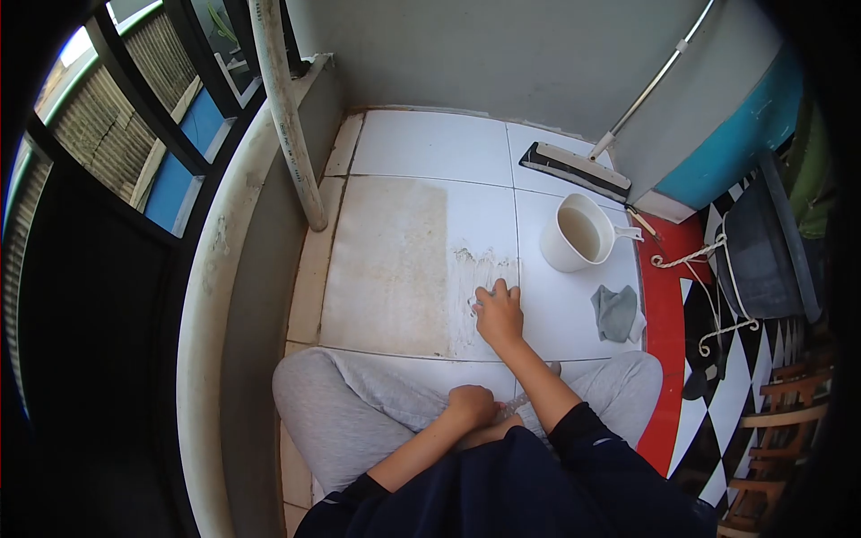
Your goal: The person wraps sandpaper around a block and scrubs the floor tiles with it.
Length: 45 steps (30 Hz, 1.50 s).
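Observation:
My right hand [500, 314] presses down on a white floor tile [484, 211], its fingers curled over something small that I cannot make out. Whitish smears surround the fingertips. Left of them, a brownish stained area [386, 264] covers much of the same tile. My left hand [473, 406] rests near my lap between my crossed legs, fingers curled in; what it holds, if anything, is hidden. A white dipper [560, 242] with cloudy liquid stands to the right of my right hand. Beyond my right knee lies a crumpled grey-green cloth [616, 313].
A floor squeegee [574, 170] leans by the back wall [430, 63]. To the left are a low wall with a pipe [291, 134] and a black railing [143, 99]. A dark tub [762, 242] and wooden rack [780, 439] stand at right.

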Motion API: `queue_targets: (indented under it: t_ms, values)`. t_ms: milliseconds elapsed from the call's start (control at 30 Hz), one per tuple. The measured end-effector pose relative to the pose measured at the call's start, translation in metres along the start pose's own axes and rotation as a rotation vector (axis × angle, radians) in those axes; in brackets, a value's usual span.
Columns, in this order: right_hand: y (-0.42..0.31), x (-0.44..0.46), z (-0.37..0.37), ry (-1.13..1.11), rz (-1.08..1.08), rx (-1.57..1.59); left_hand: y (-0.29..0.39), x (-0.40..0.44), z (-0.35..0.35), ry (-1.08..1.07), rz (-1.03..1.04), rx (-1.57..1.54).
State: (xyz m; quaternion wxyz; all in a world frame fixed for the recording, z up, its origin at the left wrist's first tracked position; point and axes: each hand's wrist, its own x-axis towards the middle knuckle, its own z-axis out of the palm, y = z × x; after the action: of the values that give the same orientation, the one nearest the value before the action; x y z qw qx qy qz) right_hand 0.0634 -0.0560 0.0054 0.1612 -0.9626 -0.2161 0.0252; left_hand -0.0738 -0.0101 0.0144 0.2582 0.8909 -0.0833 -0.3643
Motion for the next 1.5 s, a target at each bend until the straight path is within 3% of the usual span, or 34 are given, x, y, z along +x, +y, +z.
queue_targets:
  t_ms: [133,200,333,467,700,767,867,967,1267,1333,1467,1500]
  values:
    - [0.004,0.054,-0.011,0.079,0.014,-0.031,0.0,0.001,-0.008,-0.022,0.036,0.045]
    - [0.006,0.086,-0.026,-0.145,0.051,0.07,-0.002,0.001,-0.007,-0.023,0.04,0.048]
    - [0.001,0.116,-0.01,-0.024,-0.023,0.13,-0.001,-0.004,-0.013,-0.016,0.05,0.028]
    - [0.001,0.103,0.005,0.039,0.065,0.1,-0.008,0.005,-0.003,-0.011,0.055,0.016]
    - [0.003,-0.007,-0.011,-0.147,0.024,0.056,-0.002,0.004,-0.007,-0.045,0.027,0.01]
    - [-0.003,-0.016,-0.007,-0.038,0.047,-0.008,-0.001,0.005,-0.006,-0.063,0.017,0.0]
    - [-0.001,0.015,-0.002,0.098,0.071,0.017,-0.002,0.005,-0.005,-0.051,0.018,0.027]
    - [0.006,0.046,-0.002,0.044,0.103,0.012,-0.001,0.004,-0.005,-0.027,0.024,0.063]
    - [0.003,-0.021,-0.004,-0.074,0.07,0.028,0.002,0.004,-0.008,-0.023,0.029,0.118]
    - [0.01,-0.004,0.001,-0.014,0.098,0.067,0.005,0.0,-0.013,-0.063,0.016,0.109]
    - [0.032,0.067,-0.028,-0.181,0.216,0.183,-0.003,0.001,-0.011,0.001,0.061,0.123]
    - [0.039,0.079,-0.033,-0.122,0.237,0.16,-0.004,0.001,-0.01,0.006,0.066,0.11]
